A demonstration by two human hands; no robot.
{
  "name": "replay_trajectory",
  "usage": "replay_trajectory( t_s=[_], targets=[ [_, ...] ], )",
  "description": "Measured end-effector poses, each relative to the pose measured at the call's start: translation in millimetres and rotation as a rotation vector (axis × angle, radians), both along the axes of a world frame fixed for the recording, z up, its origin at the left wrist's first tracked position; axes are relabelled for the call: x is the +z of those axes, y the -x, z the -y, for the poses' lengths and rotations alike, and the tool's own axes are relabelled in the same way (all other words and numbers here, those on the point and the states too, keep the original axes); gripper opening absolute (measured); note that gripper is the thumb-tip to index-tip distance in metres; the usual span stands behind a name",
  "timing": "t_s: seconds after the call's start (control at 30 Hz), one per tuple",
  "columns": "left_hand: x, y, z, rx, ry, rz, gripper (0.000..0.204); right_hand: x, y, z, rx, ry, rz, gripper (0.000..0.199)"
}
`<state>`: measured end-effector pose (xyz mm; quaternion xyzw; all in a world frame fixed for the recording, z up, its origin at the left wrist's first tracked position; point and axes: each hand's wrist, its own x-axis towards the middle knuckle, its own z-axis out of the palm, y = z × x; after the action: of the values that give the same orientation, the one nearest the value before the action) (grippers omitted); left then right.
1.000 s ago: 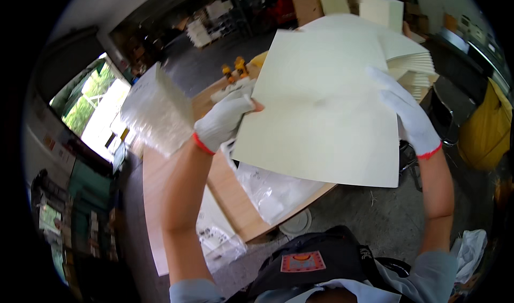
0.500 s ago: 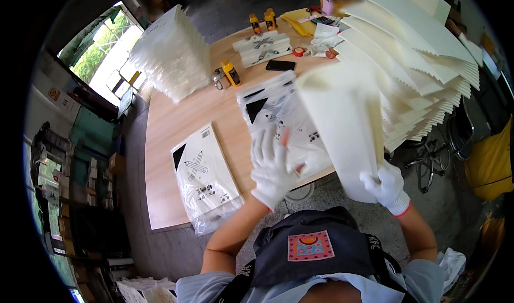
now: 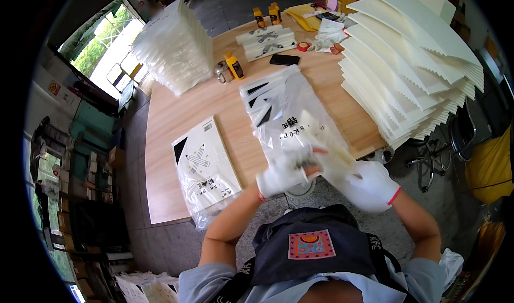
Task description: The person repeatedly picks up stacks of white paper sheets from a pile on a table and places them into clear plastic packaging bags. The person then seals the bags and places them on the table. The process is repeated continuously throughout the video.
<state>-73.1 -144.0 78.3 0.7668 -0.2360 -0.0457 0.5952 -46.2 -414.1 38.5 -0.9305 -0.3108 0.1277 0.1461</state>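
My right hand [image 3: 373,186], in a white glove, is closed on the near end of a stack of cream paper [image 3: 338,162], blurred by motion. The stack's far end lies inside the mouth of a clear printed plastic bag [image 3: 321,107]. At that mouth, my left hand [image 3: 286,171] wears a white glove with bare thumb and index tips; these appear to grip the bag's edge, though motion smears them. Several such bags overlap beneath, some with black triangles. Left of them lies a bagged drawing pad [image 3: 204,161] with crossed pencils printed on it.
Tall fanned stacks of cream paper [image 3: 412,62] stand at the right. A pile of clear-wrapped packs [image 3: 176,48] rises at the far left. Behind the bags are a black phone [image 3: 284,60], a yellow-orange bottle [image 3: 234,66], a glass jar [image 3: 223,71] and red tape [image 3: 303,46].
The cream paper has swung down from above the bags, and its far end is now in the bag's mouth. My left hand has moved toward me and right; my right hand has shifted slightly left.
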Motion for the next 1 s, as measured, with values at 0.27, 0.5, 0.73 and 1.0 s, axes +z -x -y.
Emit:
replay_trajectory(
  t_s=[0.27,0.5,0.73,1.0],
  targets=[
    [-76,21,4,0.008,-0.211,0.815,0.027,-89,-36,-11,-0.328,-1.126,-0.848,0.034],
    [-13,-22,61,0.073,-0.427,0.601,0.030,-59,-28,-104,-0.251,-0.010,0.039,0.037],
    [-70,-15,22,0.199,-0.348,0.323,0.022,-61,-11,-89,-0.246,-0.333,0.023,0.035],
    [-136,7,6,0.446,-0.447,0.551,0.022,-87,-35,-63,-0.281,-0.158,0.636,0.041]
  ],
)
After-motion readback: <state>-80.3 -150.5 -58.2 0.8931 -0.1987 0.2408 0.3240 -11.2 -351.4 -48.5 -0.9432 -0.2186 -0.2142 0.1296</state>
